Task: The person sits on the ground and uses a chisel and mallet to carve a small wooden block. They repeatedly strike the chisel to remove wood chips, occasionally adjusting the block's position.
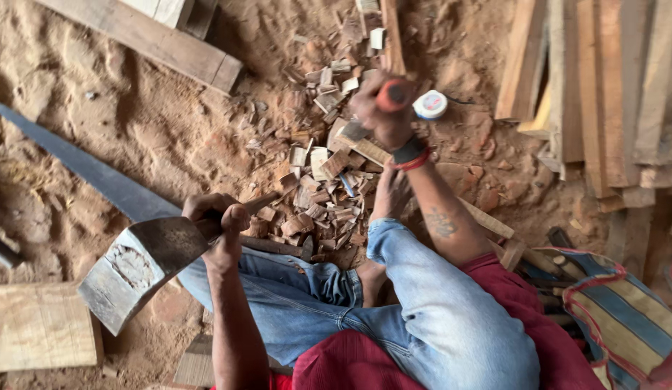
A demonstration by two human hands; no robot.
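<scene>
I sit on the sandy ground in blue jeans. My left hand [217, 220] grips the handle of a heavy grey wedge-shaped tool head [144, 263], like a hatchet or mallet, raised close to the camera. My right hand [379, 115] is closed around a red-handled tool [393, 94] held upright over a pale wooden strip [368, 148]. My bare foot [390, 191] rests on that strip. A pile of wood chips [321, 195] lies between my hands.
A long saw blade [83, 162] lies on the sand at left. A round white and blue tape measure [430, 105] sits by my right hand. Planks [603, 87] are stacked at right, a beam [155, 40] at top left, a striped bag [625, 318] at lower right.
</scene>
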